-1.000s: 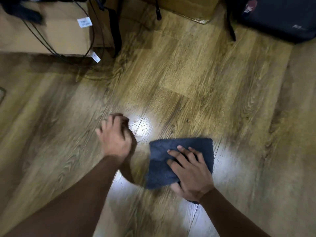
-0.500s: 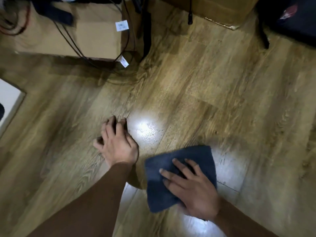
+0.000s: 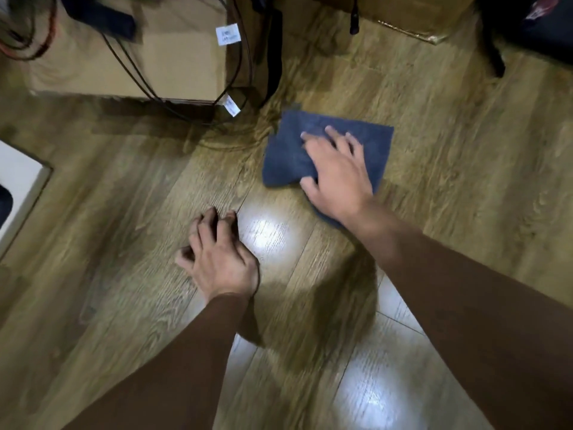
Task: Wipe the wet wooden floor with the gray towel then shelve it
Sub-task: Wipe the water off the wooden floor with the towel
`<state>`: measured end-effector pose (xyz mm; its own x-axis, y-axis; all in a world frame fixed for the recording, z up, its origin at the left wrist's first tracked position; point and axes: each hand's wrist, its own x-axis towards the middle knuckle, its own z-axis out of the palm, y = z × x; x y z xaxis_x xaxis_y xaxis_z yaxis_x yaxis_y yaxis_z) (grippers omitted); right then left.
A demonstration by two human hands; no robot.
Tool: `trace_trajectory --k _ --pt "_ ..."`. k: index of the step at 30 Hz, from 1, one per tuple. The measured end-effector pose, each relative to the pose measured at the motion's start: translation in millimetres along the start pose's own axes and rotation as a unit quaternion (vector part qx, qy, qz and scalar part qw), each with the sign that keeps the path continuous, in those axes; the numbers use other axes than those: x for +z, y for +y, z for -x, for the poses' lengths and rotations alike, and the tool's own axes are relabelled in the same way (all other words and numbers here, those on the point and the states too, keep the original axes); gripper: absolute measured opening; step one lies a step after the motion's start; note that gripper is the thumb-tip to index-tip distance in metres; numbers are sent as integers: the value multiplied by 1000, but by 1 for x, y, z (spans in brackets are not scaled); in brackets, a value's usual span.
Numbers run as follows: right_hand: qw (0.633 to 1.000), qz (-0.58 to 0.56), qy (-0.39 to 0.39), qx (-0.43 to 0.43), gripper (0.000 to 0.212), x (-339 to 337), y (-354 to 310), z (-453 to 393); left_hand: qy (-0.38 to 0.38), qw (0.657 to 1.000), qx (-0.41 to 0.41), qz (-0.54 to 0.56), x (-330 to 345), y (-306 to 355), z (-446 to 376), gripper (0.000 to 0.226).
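Towel (image 3: 325, 147), one, gray, folded to a rough square lying flat on the wood floor (image 3: 465, 156); no clear long axis, edges run skewed to the plank seams, one corner toward the upper right. Two hands in view. Right hand (image 3: 338, 178) lies palm-down on the towel's near half, fingers straight and spread, pressing it to the floor, thumb at the towel's near-left edge (nothing curled round it). Left hand (image 3: 217, 256) sits on bare floor nearer the person and to the left of the towel, well apart from it, fingers bent with tips on the wood, holding nothing. Bright glare patch on the planks between the two hands, another lower right. Two cardboard boxes at the top: one upper left (image 3: 173, 57) with cables (image 3: 136, 72) draped over it and two white tags, one top centre-right (image 3: 403, 13). Dark bag (image 3: 533, 26) in the top right corner. White object (image 3: 21, 178) at the left edge.
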<state>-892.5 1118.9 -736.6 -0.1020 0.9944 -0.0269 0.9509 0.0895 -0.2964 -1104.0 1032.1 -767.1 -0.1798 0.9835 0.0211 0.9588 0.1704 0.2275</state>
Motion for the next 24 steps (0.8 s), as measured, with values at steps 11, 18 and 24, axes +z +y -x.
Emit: trace_trajectory --k 11,18,24 --pt "992 -30 -52 -112 48 46 -70 236 -26 999 -14 -34 1 -3 -5 42" --pt "994 -28 -35 -101 45 46 -69 233 -45 998 43 -7 -11 -14 -10 33" --pt "995 -18 -16 -100 46 48 -69 232 -65 988 138 -23 -34 -111 -10 47"
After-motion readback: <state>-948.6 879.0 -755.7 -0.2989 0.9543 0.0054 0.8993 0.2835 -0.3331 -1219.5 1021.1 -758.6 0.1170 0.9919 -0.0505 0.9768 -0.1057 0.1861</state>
